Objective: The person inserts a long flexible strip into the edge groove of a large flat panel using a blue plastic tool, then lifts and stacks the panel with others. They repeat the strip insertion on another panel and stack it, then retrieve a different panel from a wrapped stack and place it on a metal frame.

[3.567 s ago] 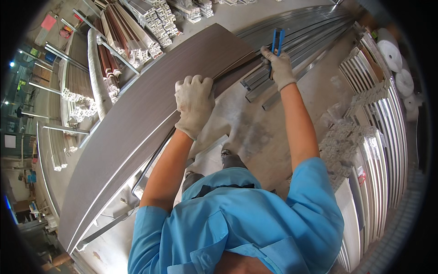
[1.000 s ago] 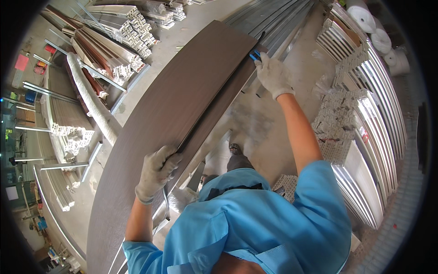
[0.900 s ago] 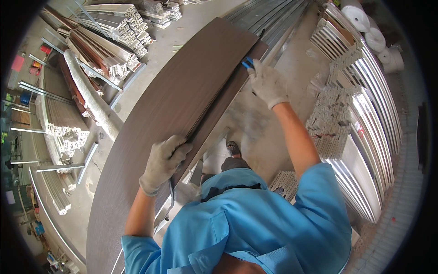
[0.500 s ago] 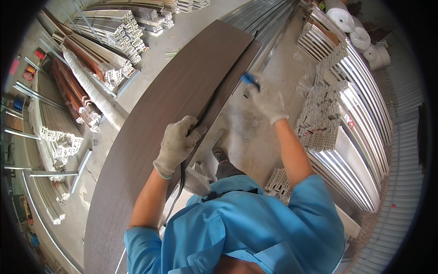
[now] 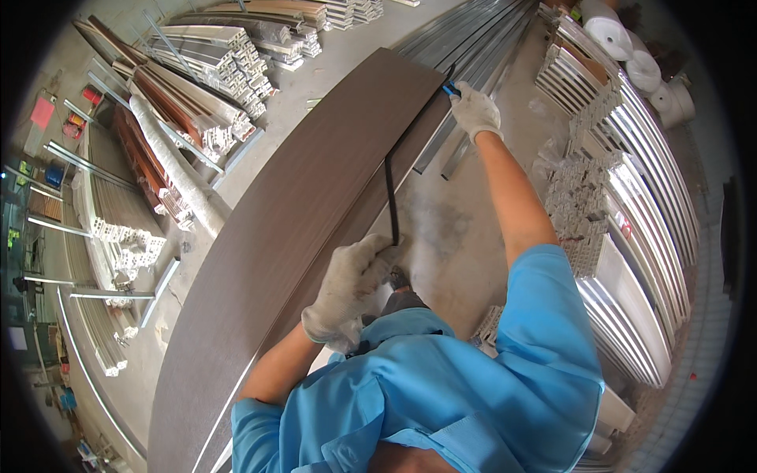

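A long, wide brown wood-grain panel [image 5: 307, 169] runs from near left to the far middle. A thin black strip [image 5: 391, 197] lies along its right edge, then bends off it toward me. My left hand [image 5: 348, 284], in a pale work glove, is closed on the strip's near end beside the panel. Out at the panel's far right corner my right hand [image 5: 478, 112], also gloved, is closed round a small blue tool [image 5: 450, 89], whose exact kind is not clear. The tool is close to the strip's far end; whether they touch I cannot tell.
Grey metal profiles [image 5: 490, 39] extend beyond the panel's far end. Stacked white profiles [image 5: 639, 260] stand on the right, near white rolls [image 5: 607, 33]. More profile bundles [image 5: 209, 59] and a wrapped long roll [image 5: 175, 169] lie to the left on the concrete floor [image 5: 441, 229].
My right hand has moved forward with the blue tool to the panel's far corner. My left hand has shifted right, off the panel's top, drawing the strip's near part away from the edge.
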A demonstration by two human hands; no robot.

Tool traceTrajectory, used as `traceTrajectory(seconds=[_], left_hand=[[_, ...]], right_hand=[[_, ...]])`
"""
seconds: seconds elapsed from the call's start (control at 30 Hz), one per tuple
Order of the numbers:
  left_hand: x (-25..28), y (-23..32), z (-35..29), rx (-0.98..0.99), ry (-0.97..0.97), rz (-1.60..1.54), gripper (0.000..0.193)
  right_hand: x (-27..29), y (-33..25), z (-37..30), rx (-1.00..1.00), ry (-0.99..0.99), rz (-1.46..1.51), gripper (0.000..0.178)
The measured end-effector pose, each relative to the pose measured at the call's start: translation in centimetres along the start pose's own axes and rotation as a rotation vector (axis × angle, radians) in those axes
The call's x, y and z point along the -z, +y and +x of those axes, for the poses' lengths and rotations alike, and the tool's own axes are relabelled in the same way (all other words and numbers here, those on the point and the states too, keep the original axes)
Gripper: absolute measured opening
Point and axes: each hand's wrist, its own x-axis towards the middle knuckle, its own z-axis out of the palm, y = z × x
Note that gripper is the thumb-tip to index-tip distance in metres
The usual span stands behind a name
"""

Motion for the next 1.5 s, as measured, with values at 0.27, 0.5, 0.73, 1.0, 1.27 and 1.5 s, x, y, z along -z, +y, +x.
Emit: traceTrajectory(seconds=[0.27, 0.5, 0.73, 1.0, 1.27, 1.5], left_hand=[[-2.4, -0.1, -0.2, -0.003, -0.202, 0.03, 0.02], [3.6, -3.2, -4.6, 0.012, 0.202, 0.888, 0.02], [6.7, -3.6, -2.8, -0.185, 0.3, 0.931, 0.021], [7.3, -4.9, -1.7, -0.319, 0.064, 0.901, 0.022], [7.1, -5.4, -1.4, -0.315, 0.046, 0.852, 0.025], [6.9, -5.7, -1.2, -0.364, 0.07, 0.865, 0.027]], right_hand=[[0.2, 0.4, -0.4, 0.046, 0.027, 0.002, 0.039], [0.3, 0.6, 0.1, 0.069, 0.023, -0.067, 0.037], [0.5, 0.4, 0.2, 0.048, 0.028, -0.072, 0.035], [0.5, -0.1, -0.4, 0.078, 0.043, -0.123, 0.036], [0.2, -1.0, -3.2, 0.13, 0.04, -0.119, 0.039], [-0.4, -2.3, -9.2, 0.238, 0.05, -0.08, 0.039]])
